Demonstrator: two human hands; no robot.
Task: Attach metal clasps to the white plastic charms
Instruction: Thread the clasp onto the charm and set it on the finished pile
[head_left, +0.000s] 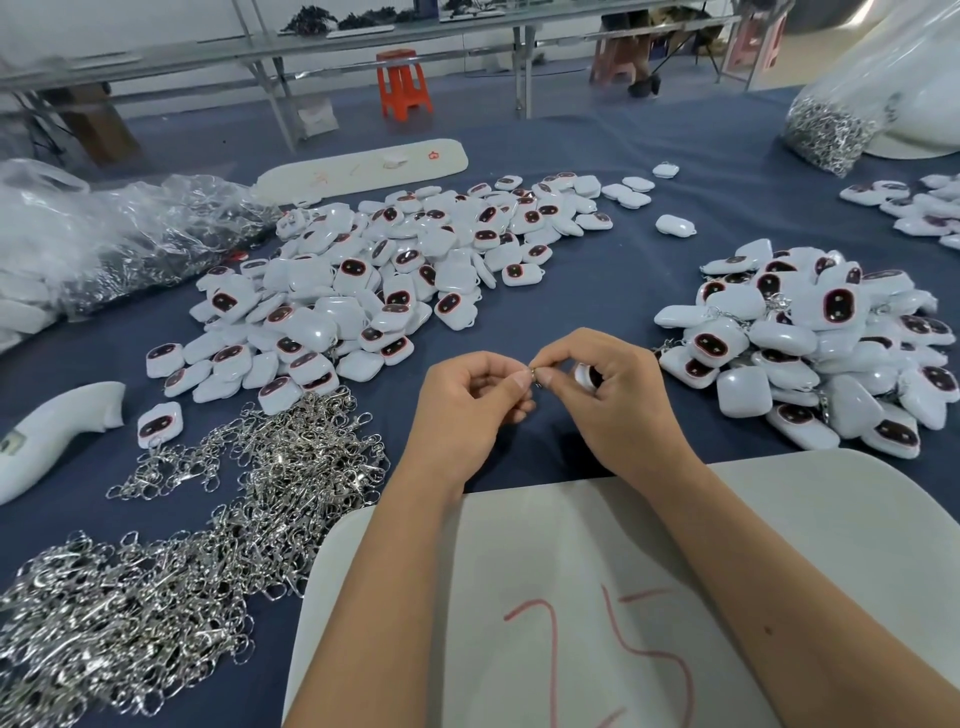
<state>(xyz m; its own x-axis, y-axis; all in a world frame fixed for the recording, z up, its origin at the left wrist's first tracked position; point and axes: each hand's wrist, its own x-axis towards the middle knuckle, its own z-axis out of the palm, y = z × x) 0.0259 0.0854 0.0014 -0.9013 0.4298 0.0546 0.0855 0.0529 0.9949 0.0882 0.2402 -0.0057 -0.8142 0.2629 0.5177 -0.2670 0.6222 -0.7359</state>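
My left hand (470, 402) and my right hand (618, 392) meet above the blue cloth, fingertips pinching a small metal clasp (536, 375) between them. A white plastic charm (586, 375) is tucked under the curled fingers of my right hand, mostly hidden. A big heap of loose white charms (384, 280) with dark red-rimmed faces lies ahead to the left. A second heap of charms (810, 353), some with clasps showing, lies to the right. Loose silver clasps (208, 535) spread over the cloth at the near left.
A white board (597, 597) marked with red numerals lies under my forearms. A clear bag of clasps (130, 244) sits at far left, another bag (831, 124) at far right. A white tray (363, 169) lies beyond the charms. An orange stool (402, 83) stands behind the table.
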